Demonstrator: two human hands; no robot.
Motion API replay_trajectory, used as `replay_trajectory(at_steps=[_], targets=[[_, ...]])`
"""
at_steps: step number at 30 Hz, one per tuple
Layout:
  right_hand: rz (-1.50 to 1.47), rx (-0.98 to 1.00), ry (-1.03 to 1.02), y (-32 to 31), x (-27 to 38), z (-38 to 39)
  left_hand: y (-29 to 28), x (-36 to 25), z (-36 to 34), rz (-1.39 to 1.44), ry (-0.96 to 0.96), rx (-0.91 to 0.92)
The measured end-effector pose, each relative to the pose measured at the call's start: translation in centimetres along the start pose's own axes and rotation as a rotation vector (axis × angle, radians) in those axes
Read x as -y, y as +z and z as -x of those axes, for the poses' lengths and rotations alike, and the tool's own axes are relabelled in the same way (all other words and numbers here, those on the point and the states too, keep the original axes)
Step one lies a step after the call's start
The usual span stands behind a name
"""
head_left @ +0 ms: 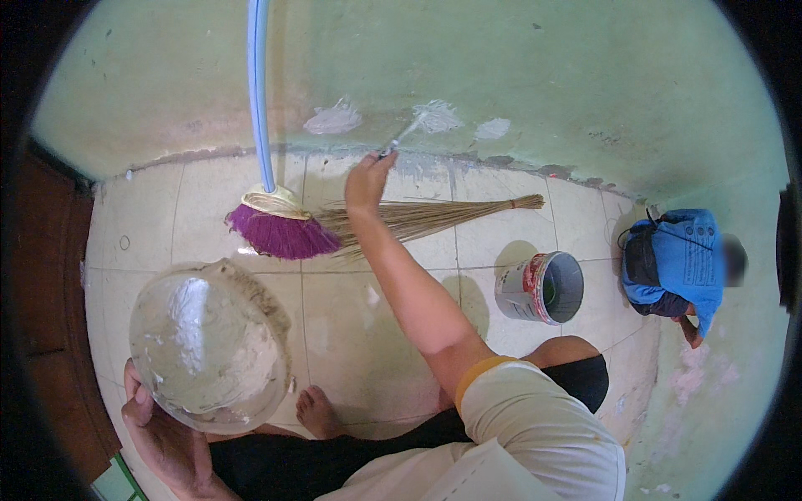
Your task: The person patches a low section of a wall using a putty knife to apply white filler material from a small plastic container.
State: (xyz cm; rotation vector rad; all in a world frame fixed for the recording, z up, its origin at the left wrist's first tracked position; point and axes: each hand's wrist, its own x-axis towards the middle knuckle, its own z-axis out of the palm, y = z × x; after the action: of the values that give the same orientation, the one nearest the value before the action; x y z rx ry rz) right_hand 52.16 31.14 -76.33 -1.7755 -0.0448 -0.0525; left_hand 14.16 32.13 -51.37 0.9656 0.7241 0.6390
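Observation:
My left hand point(163, 434) grips the rim of a round, clear plastic tub point(142, 326), thumb at its edge. White putty point(213, 359) is smeared and heaped inside it. My right arm reaches forward to the green wall, and my right hand point(370, 179) is closed on the handle of a putty knife point(401, 138). Its blade lies at a white putty patch point(438, 117) low on the wall; the blade is partly blurred. Another patch point(332, 118) is to the left, and a smaller patch point(492, 129) to the right.
A purple-bristled broom point(284, 230) with a blue handle stands against the wall. Beside it a stick broom point(443, 215) lies on the tiled floor point(359, 334). A grey paint bucket point(522, 288) is right of my arm. A person in blue point(681, 259) crouches at the right wall.

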Motion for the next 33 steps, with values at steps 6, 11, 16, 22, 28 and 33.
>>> replay_trajectory(at_steps=[6,11,16,22,28,33], targets=[[0.022,-0.134,0.11,-3.8,-3.1,-5.4,0.7,-0.1,-0.1,-0.01,0.006,-0.061],[0.056,-0.111,0.099,-2.8,-4.3,-7.1,2.2,0.0,-0.4,-0.013,0.035,-0.165],[-0.028,0.006,0.057,0.6,-3.3,-3.1,2.4,0.1,-0.3,-0.034,0.054,-0.241],[-0.22,-0.049,0.138,1.8,-4.8,-2.4,2.5,-0.2,-0.6,-0.018,0.037,-0.216],[-0.256,-0.036,0.243,1.8,-6.6,-6.7,2.2,-0.2,-1.0,0.0,0.016,-0.203],[-0.197,0.0,0.281,5.3,-3.7,-7.7,2.2,-0.2,-1.0,-0.044,0.028,-0.214]])
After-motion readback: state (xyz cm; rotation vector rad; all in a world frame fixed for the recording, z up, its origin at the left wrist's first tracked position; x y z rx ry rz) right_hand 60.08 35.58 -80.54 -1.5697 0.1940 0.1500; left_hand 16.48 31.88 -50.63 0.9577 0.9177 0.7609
